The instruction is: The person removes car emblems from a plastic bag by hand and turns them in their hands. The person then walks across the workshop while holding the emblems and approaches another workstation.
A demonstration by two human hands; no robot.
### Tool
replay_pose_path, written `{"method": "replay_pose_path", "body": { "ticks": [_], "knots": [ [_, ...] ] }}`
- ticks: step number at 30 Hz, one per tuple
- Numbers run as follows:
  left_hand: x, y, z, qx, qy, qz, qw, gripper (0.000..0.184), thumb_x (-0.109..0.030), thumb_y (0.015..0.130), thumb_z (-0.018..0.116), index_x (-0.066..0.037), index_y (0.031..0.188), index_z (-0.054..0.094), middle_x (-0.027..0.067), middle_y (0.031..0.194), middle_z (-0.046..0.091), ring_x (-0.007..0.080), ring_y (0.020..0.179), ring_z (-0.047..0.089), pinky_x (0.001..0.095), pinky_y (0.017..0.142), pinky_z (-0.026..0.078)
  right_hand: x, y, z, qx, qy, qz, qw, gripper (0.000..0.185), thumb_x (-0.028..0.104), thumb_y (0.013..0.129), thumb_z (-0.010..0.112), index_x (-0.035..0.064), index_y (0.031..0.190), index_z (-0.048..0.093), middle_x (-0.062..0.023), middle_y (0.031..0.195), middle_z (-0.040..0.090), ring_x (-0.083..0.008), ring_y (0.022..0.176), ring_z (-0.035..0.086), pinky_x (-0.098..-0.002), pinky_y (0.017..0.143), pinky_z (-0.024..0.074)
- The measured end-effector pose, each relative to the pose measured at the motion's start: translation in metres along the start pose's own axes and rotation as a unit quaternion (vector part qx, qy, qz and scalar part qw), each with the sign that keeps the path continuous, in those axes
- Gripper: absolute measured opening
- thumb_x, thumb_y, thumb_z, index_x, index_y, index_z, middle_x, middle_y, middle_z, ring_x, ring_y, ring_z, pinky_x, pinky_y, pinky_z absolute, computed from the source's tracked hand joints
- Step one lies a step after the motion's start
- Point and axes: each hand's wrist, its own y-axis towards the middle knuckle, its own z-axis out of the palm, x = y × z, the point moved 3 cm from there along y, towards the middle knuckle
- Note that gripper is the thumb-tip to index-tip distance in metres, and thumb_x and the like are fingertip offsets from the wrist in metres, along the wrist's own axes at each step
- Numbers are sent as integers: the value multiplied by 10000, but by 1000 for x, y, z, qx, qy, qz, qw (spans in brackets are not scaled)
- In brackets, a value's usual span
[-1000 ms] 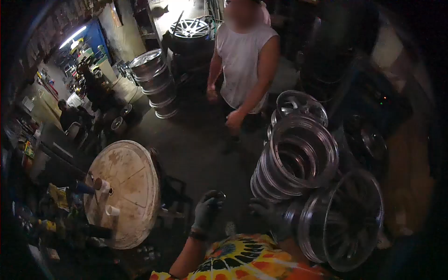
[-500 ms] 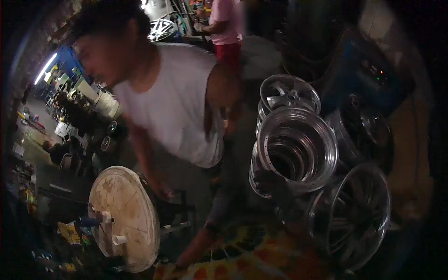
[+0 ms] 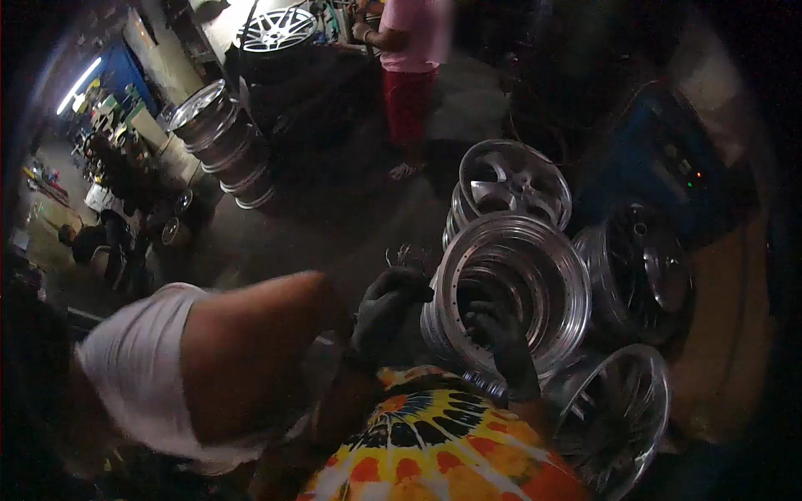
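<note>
A bare silver wheel rim (image 3: 575, 313) lies on its stack in front of me, its wide opening tilted toward me. My right hand (image 3: 507, 346), in a dark glove, reaches over the rim's near lip, fingers curled into the opening. Also gloved, my left hand (image 3: 386, 316) is bent against the rim's left edge; its fingertips are dark and partly hard to make out. Behind stands a spoked wheel (image 3: 511, 177). Another spoked wheel (image 3: 622, 417) leans at the lower right, close to my right forearm.
A co-worker in a white top (image 3: 150, 367) bends low at my left, close to my left arm. Another person in a pink shirt (image 3: 411, 37) stands at the back. Stacked rims (image 3: 230, 154) stand back left. A blue machine (image 3: 660, 159) and a dark wheel (image 3: 639, 275) are at right.
The co-worker in white has bent down and left, uncovering the back of the room. The pale round disc at lower left is out of sight. My gloved hands now show clearly at the rim.
</note>
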Motion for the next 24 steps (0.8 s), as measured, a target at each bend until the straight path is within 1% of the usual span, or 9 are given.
{"method": "replay_pose_path", "body": {
  "ticks": [4, 7, 13, 16, 18, 19, 20, 22, 24],
  "knots": [
    [-2, 14, -9, -16, 59, 36, 997, 301, -41, 922, 547, 14, 1199, 652, 109, 1151, 698, 214, 1088, 668, 365, 993, 525, 9, 10, -7, -17, 18, 47, 999, 291, 144, 1000, 591, 0, 1244, 657, -103, 1211, 671, -191, 1031, 685, -316, 867, 548],
    [6, 21, -28, -50, 106, 25, 993, 287, -94, 924, 628, -4, 1195, 657, 105, 1169, 695, 215, 1081, 671, 387, 986, 524, 9, 12, -12, -43, 33, 105, 993, 307, 144, 1008, 581, -12, 1262, 649, -103, 1223, 671, -182, 1039, 686, -312, 870, 549],
    [43, 22, -91, -258, 132, -79, 954, 296, -58, 926, 563, -18, 1199, 670, 75, 1052, 695, 177, 982, 678, 326, 870, 552, -13, 30, -23, -55, 61, 61, 995, 304, 154, 1013, 584, -15, 1257, 649, -113, 1278, 647, -182, 1066, 675, -317, 886, 559],
    [50, 25, -112, -241, 18, -165, 956, 239, -122, 976, 613, -32, 1192, 662, 73, 1096, 691, 219, 965, 680, 367, 853, 577, -10, 40, -21, -39, -279, -141, 949, 282, 164, 1016, 586, -13, 1218, 672, -116, 1266, 654, -179, 1050, 679, -311, 874, 559],
    [47, 31, -104, -280, -25, -209, 937, 240, -129, 968, 637, -44, 1191, 662, 63, 1071, 686, 210, 943, 677, 366, 843, 572, 5, 44, -12, -72, -409, -219, 883, 362, 51, 832, 714, 36, 1194, 705, -152, 1332, 624, -287, 1154, 648, -357, 993, 519],
    [49, 35, -108, -275, -14, -217, 937, 240, -129, 968, 637, -44, 1191, 662, 63, 1071, 686, 210, 943, 677, 366, 843, 572, -1, 48, -9, -84, -402, -214, 886, 362, 51, 832, 714, 36, 1194, 705, -152, 1332, 624, -287, 1154, 648, -357, 993, 519],
    [48, 43, -114, -191, 168, -144, 956, 236, -133, 968, 644, -50, 1188, 661, 56, 1056, 683, 199, 925, 671, 357, 827, 567, -15, 54, -13, -87, -247, -109, 959, 366, 49, 831, 722, 33, 1196, 703, -152, 1328, 626, -288, 1158, 644, -360, 991, 516],
    [59, 60, -135, -90, 342, -62, 933, 233, -137, 968, 651, -56, 1185, 660, 49, 1041, 679, 189, 906, 665, 347, 810, 562, -24, 70, -5, -90, -79, -7, 993, 370, 48, 830, 729, 31, 1199, 701, -151, 1325, 627, -288, 1163, 640, -364, 990, 514],
    [68, 84, -163, -99, 251, -92, 958, 229, -149, 966, 662, -58, 1177, 657, 40, 1026, 677, 178, 890, 656, 333, 792, 553, -21, 89, 6, -119, 9, 38, 992, 356, 52, 831, 732, 28, 1185, 703, -153, 1304, 637, -275, 1152, 644, -358, 969, 520]
  ]
}}
